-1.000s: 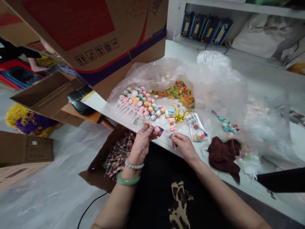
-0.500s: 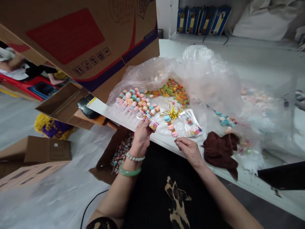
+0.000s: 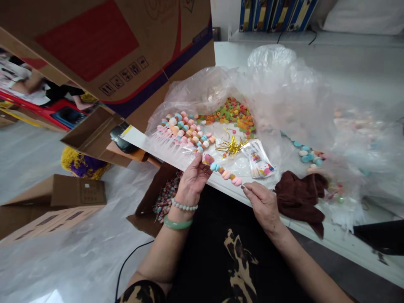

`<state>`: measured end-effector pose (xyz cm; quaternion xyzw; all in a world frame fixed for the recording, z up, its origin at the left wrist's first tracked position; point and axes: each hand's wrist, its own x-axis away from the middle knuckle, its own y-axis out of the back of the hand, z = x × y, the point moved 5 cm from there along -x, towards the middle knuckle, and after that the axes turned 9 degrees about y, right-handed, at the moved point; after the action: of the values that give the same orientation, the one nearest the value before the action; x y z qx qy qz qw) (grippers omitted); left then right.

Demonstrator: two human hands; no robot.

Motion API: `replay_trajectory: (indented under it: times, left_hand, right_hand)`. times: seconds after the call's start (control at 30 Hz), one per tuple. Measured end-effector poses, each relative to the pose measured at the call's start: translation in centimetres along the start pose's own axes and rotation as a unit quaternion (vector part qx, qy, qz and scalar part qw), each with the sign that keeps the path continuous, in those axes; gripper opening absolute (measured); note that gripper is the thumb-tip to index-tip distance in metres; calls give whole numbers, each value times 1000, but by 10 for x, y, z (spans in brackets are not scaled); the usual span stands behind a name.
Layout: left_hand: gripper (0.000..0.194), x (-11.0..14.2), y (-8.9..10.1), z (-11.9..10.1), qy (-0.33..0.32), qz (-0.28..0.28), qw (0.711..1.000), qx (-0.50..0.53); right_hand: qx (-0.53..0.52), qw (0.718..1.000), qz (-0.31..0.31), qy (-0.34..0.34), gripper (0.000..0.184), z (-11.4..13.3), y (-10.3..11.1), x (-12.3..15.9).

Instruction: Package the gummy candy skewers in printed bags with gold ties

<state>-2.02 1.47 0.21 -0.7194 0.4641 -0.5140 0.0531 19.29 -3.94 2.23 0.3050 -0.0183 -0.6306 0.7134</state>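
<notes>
At far left, a person's bare leg [image 3: 78,103] shows past a tilted cardboard box [image 3: 85,46], above a tuft of yellow and purple tinsel [image 3: 83,165] on the plastic-sheeted floor [image 3: 63,252]. Just below the wearer's left hand [image 3: 193,185] sits an open carton [image 3: 164,198] packed with small wrapped sweets, too jumbled to tell apart. That hand, with a bead bracelet [image 3: 184,206] and a green bangle [image 3: 177,224] at the wrist, has fingers and thumb closed on one end of a candy skewer [image 3: 221,170]. The skewer is a row of pastel candies lying nearly level just above the table's edge, between the two hands. The right hand [image 3: 263,206] pinches the stick's tip between thumb and forefinger. Beyond the hands, on a clear plastic bag [image 3: 277,97] spread over a white table [image 3: 347,84], are more skewers in rows on a white board [image 3: 167,151], a heap of small colored candies [image 3: 229,113], gold twist ties [image 3: 231,146] and a stack of printed packets [image 3: 257,159]. Further right lies a brown cloth [image 3: 299,195] — just beyond it, a few loose candies [image 3: 306,153].
</notes>
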Motion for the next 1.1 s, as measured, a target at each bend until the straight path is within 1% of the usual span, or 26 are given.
replay_trajectory:
  times: [0.13, 0.23, 0.33, 0.43, 0.53, 0.63, 0.7, 0.73, 0.8, 0.83, 0.9, 0.97, 1.03, 1.1]
  left_hand:
    - [18, 1, 4, 4, 34, -15, 999, 8]
    - [17, 3, 5, 6, 38, -21, 999, 17]
    - [15, 3, 5, 8, 37, -10, 999, 13]
    - [13, 2, 4, 8, 3, 24, 1000, -3]
    - [11, 1, 3, 4, -61, 57, 997, 6]
    - [9, 0, 5, 2, -95, 40, 994, 39]
    - [10, -1, 5, 2, -98, 35, 994, 35]
    - [11, 0, 5, 3, -97, 43, 994, 23]
    - [16, 0, 3, 4, -92, 75, 993, -20]
    - [19, 1, 3, 5, -90, 90, 991, -45]
    - [24, 2, 2, 7, -82, 113, 986, -91]
    - [28, 3, 3, 8, -74, 126, 982, -122]
    - [30, 4, 4, 8, -75, 123, 979, -144]
    - [31, 4, 4, 9, -85, 113, 976, -167]
  right_hand:
    - [-11, 1000, -6, -14, 19, 0, 1, 0]
    - [-8, 1000, -10, -15, 18, -1, 0, 1]
    - [27, 999, -18, 0, 18, -1, 0, 1]
    - [114, 992, -31, 54, 19, 4, 1, 3]
    - [208, 968, -51, 132, 18, 13, 2, 6]
    - [251, 951, -53, 175, 18, 18, 1, 9]
    - [240, 954, -52, 171, 18, 19, 1, 9]
    - [223, 960, -54, 161, 18, 18, 1, 8]
    - [168, 978, -48, 118, 17, 14, 2, 6]
    - [129, 987, -37, 84, 17, 10, 1, 5]
    - [36, 999, -4, -14, 18, -2, -2, 4]
    - [-63, 990, 29, -124, 21, -14, -8, 7]
    - [-149, 965, 59, -210, 25, -24, -15, 11]
    - [-224, 933, 86, -269, 28, -28, -23, 15]
